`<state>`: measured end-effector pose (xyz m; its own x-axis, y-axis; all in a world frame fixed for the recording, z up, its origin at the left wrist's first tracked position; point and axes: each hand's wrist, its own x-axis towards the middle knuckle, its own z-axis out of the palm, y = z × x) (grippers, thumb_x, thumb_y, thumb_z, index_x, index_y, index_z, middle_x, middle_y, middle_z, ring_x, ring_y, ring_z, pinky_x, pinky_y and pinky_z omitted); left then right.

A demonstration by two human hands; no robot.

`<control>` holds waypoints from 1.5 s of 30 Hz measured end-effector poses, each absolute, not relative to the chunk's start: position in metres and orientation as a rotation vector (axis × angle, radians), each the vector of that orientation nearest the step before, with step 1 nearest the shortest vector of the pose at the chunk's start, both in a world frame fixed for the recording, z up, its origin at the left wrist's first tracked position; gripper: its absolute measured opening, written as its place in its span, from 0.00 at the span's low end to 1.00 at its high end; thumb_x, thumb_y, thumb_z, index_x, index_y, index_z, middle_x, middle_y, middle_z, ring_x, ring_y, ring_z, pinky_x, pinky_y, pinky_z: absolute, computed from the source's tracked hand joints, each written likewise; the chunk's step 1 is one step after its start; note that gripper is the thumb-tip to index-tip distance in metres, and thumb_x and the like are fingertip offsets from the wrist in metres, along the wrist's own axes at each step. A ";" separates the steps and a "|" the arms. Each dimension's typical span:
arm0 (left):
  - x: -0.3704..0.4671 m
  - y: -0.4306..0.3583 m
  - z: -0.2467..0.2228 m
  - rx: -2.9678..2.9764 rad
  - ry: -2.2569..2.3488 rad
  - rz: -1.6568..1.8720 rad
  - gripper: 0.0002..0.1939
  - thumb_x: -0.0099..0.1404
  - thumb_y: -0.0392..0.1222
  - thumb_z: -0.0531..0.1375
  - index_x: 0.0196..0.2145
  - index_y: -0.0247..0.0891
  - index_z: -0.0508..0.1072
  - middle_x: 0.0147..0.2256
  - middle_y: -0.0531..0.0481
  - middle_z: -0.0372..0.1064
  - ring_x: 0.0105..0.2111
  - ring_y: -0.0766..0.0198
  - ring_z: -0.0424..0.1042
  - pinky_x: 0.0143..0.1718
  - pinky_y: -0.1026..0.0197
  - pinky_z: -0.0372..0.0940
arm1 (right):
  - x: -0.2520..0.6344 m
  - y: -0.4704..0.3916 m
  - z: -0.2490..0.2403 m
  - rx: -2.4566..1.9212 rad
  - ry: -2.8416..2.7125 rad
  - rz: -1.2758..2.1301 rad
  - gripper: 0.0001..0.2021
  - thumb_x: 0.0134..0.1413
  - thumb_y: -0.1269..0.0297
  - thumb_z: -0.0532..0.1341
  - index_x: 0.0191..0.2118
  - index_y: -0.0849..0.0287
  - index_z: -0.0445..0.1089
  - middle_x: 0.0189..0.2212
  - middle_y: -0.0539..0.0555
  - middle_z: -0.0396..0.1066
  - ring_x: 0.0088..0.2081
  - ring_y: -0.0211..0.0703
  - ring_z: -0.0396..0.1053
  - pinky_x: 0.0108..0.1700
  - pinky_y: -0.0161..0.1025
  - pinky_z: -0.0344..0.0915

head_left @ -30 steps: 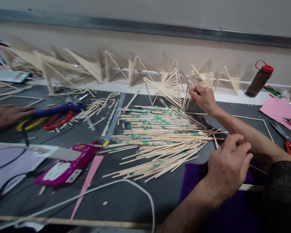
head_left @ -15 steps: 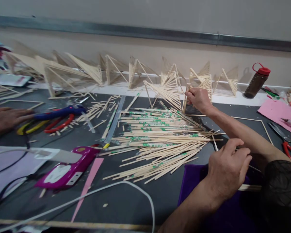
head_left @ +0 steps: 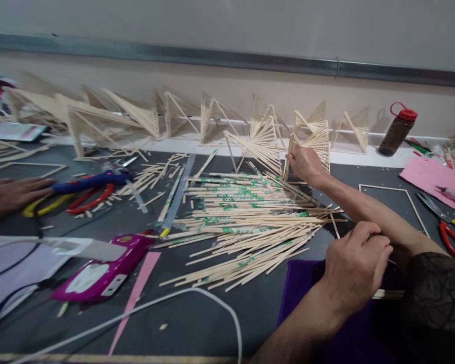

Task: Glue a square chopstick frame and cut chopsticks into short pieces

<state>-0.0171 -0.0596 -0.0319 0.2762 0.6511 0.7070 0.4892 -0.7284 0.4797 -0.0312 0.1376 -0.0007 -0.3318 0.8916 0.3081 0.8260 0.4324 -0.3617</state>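
My right hand (head_left: 306,163) reaches to the back of the table, its fingers closed at the front left upright edge of a twisted wooden-stick structure (head_left: 314,137). Nearer to me, my left hand (head_left: 358,263) is held with its fingers curled; what it grips, if anything, is hidden behind it. One thin stick (head_left: 334,225) shows just beyond its knuckles. A large heap of wooden chopsticks (head_left: 246,227), some in green-printed wrappers, spreads left of my hands. Dark purple cloth (head_left: 293,288) lies under my left forearm.
Similar stick structures (head_left: 182,114) line the wall. A red-capped bottle (head_left: 397,132) and pliers (head_left: 445,225) are at right. At left are a co-worker's hand (head_left: 15,197), a blue glue gun (head_left: 93,181), a magenta device (head_left: 106,265) and a white cable (head_left: 216,298).
My right hand has dipped slightly and stays at the same structure's edge. My left hand keeps its curled shape. The view has shifted a little.
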 end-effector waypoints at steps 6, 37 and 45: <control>-0.017 -0.060 -0.032 2.379 1.067 1.459 0.08 0.66 0.38 0.55 0.36 0.34 0.74 0.38 0.48 0.73 0.36 0.68 0.73 0.35 0.66 0.72 | -0.033 0.139 -0.002 -1.453 -2.221 0.204 0.17 0.61 0.64 0.51 0.31 0.63 0.76 0.29 0.63 0.76 0.31 0.47 0.73 0.33 0.37 0.60; -0.044 -0.042 -0.012 1.909 1.333 2.000 0.07 0.65 0.37 0.58 0.40 0.39 0.74 0.41 0.47 0.72 0.43 0.63 0.71 0.45 0.57 0.69 | 0.034 0.068 0.025 -1.136 -2.505 0.054 0.15 0.61 0.67 0.51 0.28 0.64 0.71 0.25 0.53 0.71 0.27 0.35 0.64 0.30 0.32 0.54; -0.078 -0.012 0.003 1.391 1.352 2.021 0.08 0.63 0.41 0.59 0.38 0.39 0.76 0.35 0.50 0.75 0.32 0.68 0.72 0.27 0.68 0.65 | 0.025 0.084 0.023 -1.250 -2.366 0.087 0.14 0.62 0.67 0.52 0.34 0.65 0.74 0.27 0.55 0.73 0.27 0.37 0.65 0.30 0.33 0.53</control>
